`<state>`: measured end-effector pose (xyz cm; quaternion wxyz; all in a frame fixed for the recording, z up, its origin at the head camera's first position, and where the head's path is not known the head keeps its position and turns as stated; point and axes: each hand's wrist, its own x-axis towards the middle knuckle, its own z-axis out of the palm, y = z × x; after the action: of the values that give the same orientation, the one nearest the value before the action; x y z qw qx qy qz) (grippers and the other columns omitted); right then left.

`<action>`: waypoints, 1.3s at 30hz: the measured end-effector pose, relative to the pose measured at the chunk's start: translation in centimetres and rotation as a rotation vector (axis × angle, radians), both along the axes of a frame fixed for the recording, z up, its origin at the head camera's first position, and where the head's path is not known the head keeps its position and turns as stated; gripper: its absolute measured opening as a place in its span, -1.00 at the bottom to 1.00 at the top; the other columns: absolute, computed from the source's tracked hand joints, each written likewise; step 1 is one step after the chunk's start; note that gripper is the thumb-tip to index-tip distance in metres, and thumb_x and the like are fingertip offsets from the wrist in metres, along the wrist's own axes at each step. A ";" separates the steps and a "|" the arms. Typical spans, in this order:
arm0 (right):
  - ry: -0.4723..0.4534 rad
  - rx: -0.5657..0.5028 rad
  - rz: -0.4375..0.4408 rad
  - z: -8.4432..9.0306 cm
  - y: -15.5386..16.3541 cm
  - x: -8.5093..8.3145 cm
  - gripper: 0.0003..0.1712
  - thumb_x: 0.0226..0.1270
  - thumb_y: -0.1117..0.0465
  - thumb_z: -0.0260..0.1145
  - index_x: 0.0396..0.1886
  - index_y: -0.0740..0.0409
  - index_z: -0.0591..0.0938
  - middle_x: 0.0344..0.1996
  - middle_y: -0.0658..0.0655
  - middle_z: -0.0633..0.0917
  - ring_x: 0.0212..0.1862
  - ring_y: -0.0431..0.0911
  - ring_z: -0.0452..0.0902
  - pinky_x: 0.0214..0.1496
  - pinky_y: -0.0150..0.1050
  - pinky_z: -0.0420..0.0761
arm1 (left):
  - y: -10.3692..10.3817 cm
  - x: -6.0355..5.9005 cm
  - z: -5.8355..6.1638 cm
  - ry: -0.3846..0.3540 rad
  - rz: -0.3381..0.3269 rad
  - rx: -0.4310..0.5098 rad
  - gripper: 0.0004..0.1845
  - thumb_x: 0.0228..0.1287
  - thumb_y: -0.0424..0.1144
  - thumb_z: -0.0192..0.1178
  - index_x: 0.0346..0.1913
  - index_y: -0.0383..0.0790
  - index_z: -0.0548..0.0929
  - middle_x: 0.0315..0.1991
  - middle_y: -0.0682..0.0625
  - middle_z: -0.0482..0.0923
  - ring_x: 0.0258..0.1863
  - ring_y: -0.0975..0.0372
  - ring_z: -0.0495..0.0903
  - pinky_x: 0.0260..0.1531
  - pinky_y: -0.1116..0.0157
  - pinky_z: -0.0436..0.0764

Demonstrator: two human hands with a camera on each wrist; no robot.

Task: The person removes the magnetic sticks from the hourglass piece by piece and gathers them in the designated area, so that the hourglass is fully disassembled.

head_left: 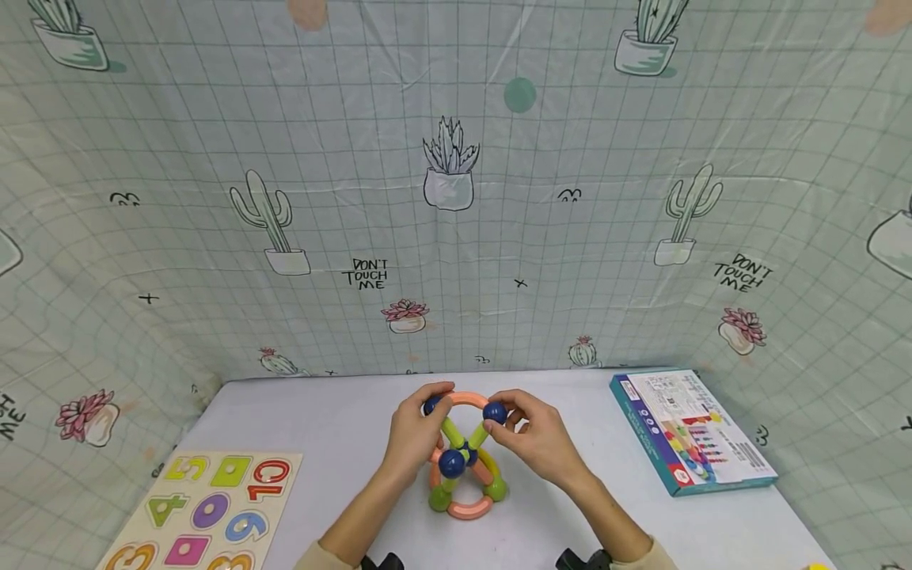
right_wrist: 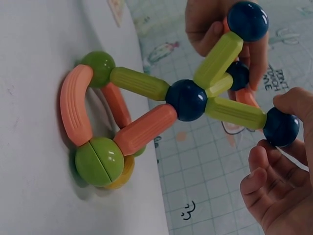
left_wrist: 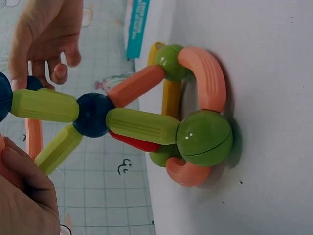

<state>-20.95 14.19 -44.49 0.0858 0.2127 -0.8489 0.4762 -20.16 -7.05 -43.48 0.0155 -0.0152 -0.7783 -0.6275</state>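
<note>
A magnetic stick-and-ball model stands on the table, its base a ring of curved orange and yellow sticks with green balls (left_wrist: 204, 138). Slanting sticks rise to a central blue ball (right_wrist: 186, 100), from which light-green sticks (right_wrist: 237, 112) fan out to outer blue balls. My left hand (head_left: 416, 427) grips the upper left blue ball (head_left: 431, 405), its fingers partly covering it. With thumb and fingers, my right hand (head_left: 534, 434) pinches the upper right blue ball (right_wrist: 281, 126). A curved orange stick (head_left: 468, 399) bridges these two balls. Another blue ball (head_left: 452, 464) juts toward me.
A number puzzle board (head_left: 231, 483) lies at the left of the white table (head_left: 342, 412). At the right rests a flat teal-edged box (head_left: 694, 431). A cactus-print cloth (head_left: 456, 253) hangs behind the table. A yellow object (head_left: 817, 567) shows at the bottom right edge.
</note>
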 end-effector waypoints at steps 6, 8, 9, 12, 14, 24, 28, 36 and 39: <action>0.025 0.002 0.002 0.0 0.0 -0.1 -0.68 0.27 0.07 0.49 0.00 -0.09 0.67 -0.33 -0.14 0.65 -0.37 -0.21 0.54 -0.37 -0.33 0.57 | 0.0 -0.1 0.4 -0.026 0.011 -0.034 -0.71 0.51 -0.15 0.14 0.19 -0.03 0.65 -0.14 -0.14 0.65 -0.78 0.29 0.36 -0.79 0.47 0.33; 0.013 -0.001 0.003 -0.1 0.0 -0.1 -0.68 0.28 0.07 0.48 0.01 -0.09 0.67 -0.33 -0.13 0.65 -0.37 -0.20 0.54 -0.39 -0.34 0.56 | 0.0 -0.2 0.4 -0.039 0.013 -0.041 -0.71 0.50 -0.15 0.15 0.18 -0.03 0.66 -0.27 -0.11 0.62 -0.78 0.29 0.37 -0.79 0.47 0.33; 0.007 -0.002 0.002 -0.1 0.1 -0.2 -0.68 0.28 0.06 0.48 0.01 -0.10 0.67 -0.33 -0.12 0.65 -0.37 -0.20 0.54 -0.40 -0.35 0.55 | 0.0 -0.2 0.5 -0.044 0.016 -0.044 -0.71 0.49 -0.15 0.15 0.17 -0.03 0.66 -0.33 -0.12 0.59 -0.78 0.29 0.37 -0.79 0.47 0.33; -0.010 -0.007 0.000 -0.2 0.1 -0.2 -0.69 0.28 0.06 0.48 0.01 -0.11 0.66 -0.33 -0.11 0.65 -0.36 -0.18 0.53 -0.41 -0.35 0.54 | 0.0 -0.4 0.5 -0.048 0.018 -0.058 -0.70 0.46 -0.15 0.18 0.17 -0.08 0.66 -0.35 -0.09 0.59 -0.76 0.29 0.39 -0.78 0.46 0.35; -0.017 -0.010 -0.001 -0.3 0.1 -0.2 -0.69 0.28 0.06 0.48 0.01 -0.11 0.66 -0.32 -0.10 0.64 -0.36 -0.17 0.53 -0.41 -0.35 0.55 | 0.0 -0.5 0.5 -0.056 0.017 -0.069 -0.70 0.43 -0.16 0.20 0.16 -0.09 0.66 -0.30 -0.09 0.62 -0.75 0.29 0.40 -0.76 0.45 0.37; -0.023 -0.029 -0.007 -0.5 0.0 0.0 -0.68 0.28 0.10 0.48 0.02 -0.10 0.66 -0.30 -0.07 0.64 -0.34 -0.17 0.53 -0.38 -0.34 0.58 | 0.2 -0.4 0.6 -0.078 0.017 -0.080 -0.73 0.42 -0.17 0.21 0.11 -0.10 0.66 -0.28 -0.09 0.62 -0.74 0.28 0.42 -0.76 0.43 0.41; -0.047 -0.054 -0.003 -0.5 0.0 0.0 -0.68 0.29 0.08 0.48 0.02 -0.08 0.67 -0.29 -0.04 0.67 -0.31 -0.16 0.57 -0.37 -0.33 0.62 | 0.2 -0.3 0.6 -0.072 0.018 -0.072 -0.74 0.42 -0.18 0.21 0.10 -0.11 0.66 -0.30 -0.08 0.62 -0.74 0.28 0.42 -0.77 0.43 0.41; -0.130 -0.142 0.036 -0.3 -0.2 0.1 -0.67 0.32 0.11 0.46 0.04 0.02 0.66 -0.32 0.07 0.70 -0.33 -0.10 0.65 -0.40 -0.17 0.69 | 0.2 -0.2 0.6 -0.063 0.025 -0.084 -0.73 0.43 -0.18 0.22 0.11 -0.14 0.65 -0.30 -0.11 0.64 -0.74 0.29 0.43 -0.77 0.44 0.41; -0.146 -0.152 0.046 -0.2 -0.3 0.1 -0.68 0.33 0.12 0.44 0.04 0.03 0.65 -0.32 0.09 0.70 -0.34 -0.09 0.67 -0.37 -0.17 0.70 | 0.2 -0.3 0.6 -0.066 0.027 -0.088 -0.73 0.43 -0.17 0.22 0.11 -0.13 0.65 -0.30 -0.11 0.64 -0.74 0.29 0.43 -0.77 0.44 0.41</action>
<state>-20.89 13.90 -44.71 0.0289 0.1896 -0.8092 0.5554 -20.41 -6.86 -42.84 -0.0023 0.0154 -0.8053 -0.5927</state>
